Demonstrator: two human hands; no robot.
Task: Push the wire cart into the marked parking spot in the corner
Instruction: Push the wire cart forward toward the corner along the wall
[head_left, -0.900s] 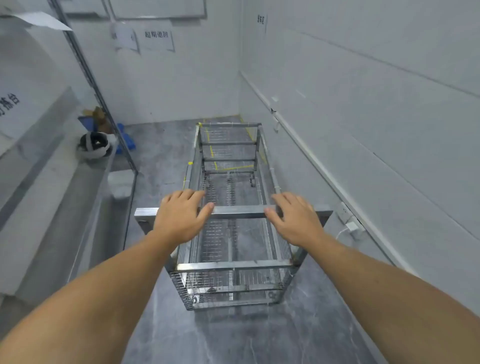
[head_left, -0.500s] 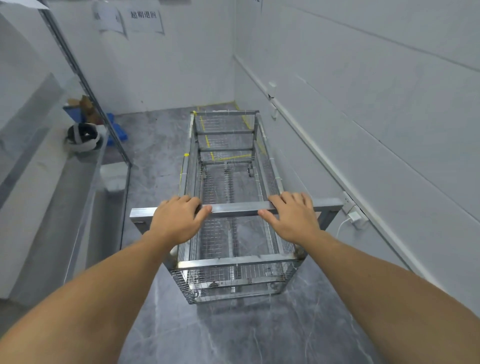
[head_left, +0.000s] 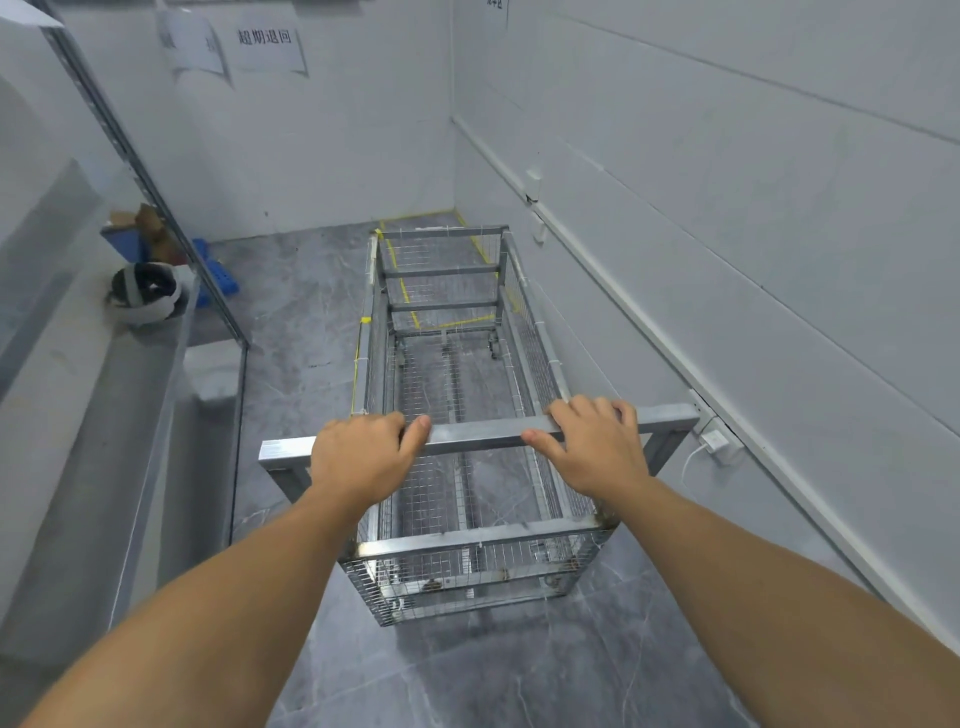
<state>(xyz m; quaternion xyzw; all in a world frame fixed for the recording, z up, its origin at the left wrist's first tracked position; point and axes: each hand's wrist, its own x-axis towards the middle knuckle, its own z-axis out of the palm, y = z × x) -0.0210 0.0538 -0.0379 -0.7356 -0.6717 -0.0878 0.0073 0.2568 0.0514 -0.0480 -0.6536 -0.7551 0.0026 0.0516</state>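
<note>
A long steel wire cart (head_left: 457, 374) with mesh sides stands lengthwise in front of me, its far end over the yellow tape lines (head_left: 410, 306) of the parking spot in the far right corner. The cart is empty. My left hand (head_left: 358, 457) grips the left part of the metal handle bar (head_left: 475, 432). My right hand (head_left: 592, 447) grips the same bar further right. The cart runs close along the right wall.
A white wall (head_left: 727, 234) with a cable duct and a plugged-in charger (head_left: 719, 441) lies right. On the left is a grey shelf (head_left: 104, 415) carrying a white helmet-like object (head_left: 145, 293). Blue crates (head_left: 208, 270) sit on the floor beyond. Paper signs (head_left: 265, 47) hang on the back wall.
The cart has rolled forward toward the corner, and I have followed it. Both hands have kept their hold on the handle bar.
</note>
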